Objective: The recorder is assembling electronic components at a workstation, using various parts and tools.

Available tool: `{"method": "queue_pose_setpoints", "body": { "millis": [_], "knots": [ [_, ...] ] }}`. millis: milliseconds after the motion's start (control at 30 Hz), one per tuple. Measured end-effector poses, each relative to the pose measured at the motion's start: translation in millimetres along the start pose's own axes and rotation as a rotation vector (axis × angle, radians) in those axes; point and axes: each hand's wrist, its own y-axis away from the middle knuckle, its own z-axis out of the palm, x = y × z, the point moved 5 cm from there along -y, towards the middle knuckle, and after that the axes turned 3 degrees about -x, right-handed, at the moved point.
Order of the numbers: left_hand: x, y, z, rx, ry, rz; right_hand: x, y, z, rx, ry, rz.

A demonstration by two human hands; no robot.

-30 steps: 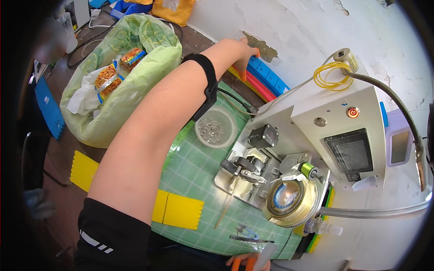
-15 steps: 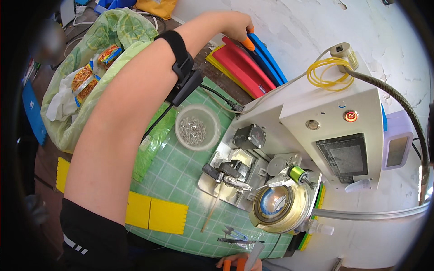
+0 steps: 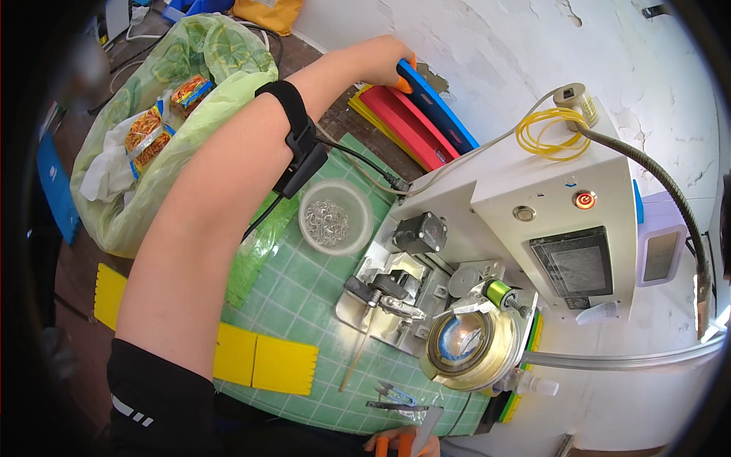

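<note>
My left hand (image 3: 390, 62), with orange finger covers, reaches to the far side and is closed on the upper end of a long blue plastic holder (image 3: 440, 108). That holder leans beside a red holder (image 3: 407, 122), with a yellow one (image 3: 373, 110) on the red one's other side. A black strap with a small black device (image 3: 301, 169) is on my left forearm. At the lower edge, my right hand (image 3: 403, 440), also in orange finger covers, is partly cut off. Its fingers are closed around a flat grey metal strip (image 3: 429, 428).
A tub of small metal pieces (image 3: 329, 221) stands on the green tiled mat (image 3: 293, 289), beside a white machine (image 3: 563, 228) with clamps and a round spool (image 3: 464, 343). Small snips (image 3: 397, 393) lie near my right hand. A green bag (image 3: 99, 221) holds snack packets.
My left hand has shifted slightly left and nearer, and the blue holder's upper end has moved left, closer to the red one. The right hand stays put.
</note>
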Motion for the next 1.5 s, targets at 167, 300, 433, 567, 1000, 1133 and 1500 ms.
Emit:
{"method": "queue_pose_setpoints", "body": {
  "millis": [167,300,433,567,1000,1133,1500],
  "knots": [
    [-24,-4,14,0.106,0.088,-0.118,-9,-10,19,-0.279,-0.010,-0.105],
    [-14,14,19,0.104,-0.111,-0.207,-7,-5,11,-0.190,0.003,-0.092],
    [-20,5,22,0.006,-0.089,-0.220,-8,-5,8,-0.179,0.053,-0.054],
    [-12,7,19,-0.031,-0.148,-0.165,-8,-6,8,-0.161,0.090,-0.051],
    [2,11,10,-0.070,-0.171,-0.309,-4,-16,17,-0.238,-0.053,-0.065],
    [3,10,9,-0.121,-0.187,-0.349,-3,-14,24,-0.162,-0.099,-0.045],
    [-10,10,20,-0.077,-0.150,-0.351,-5,-13,14,-0.191,-0.101,-0.038]
  ]
}}
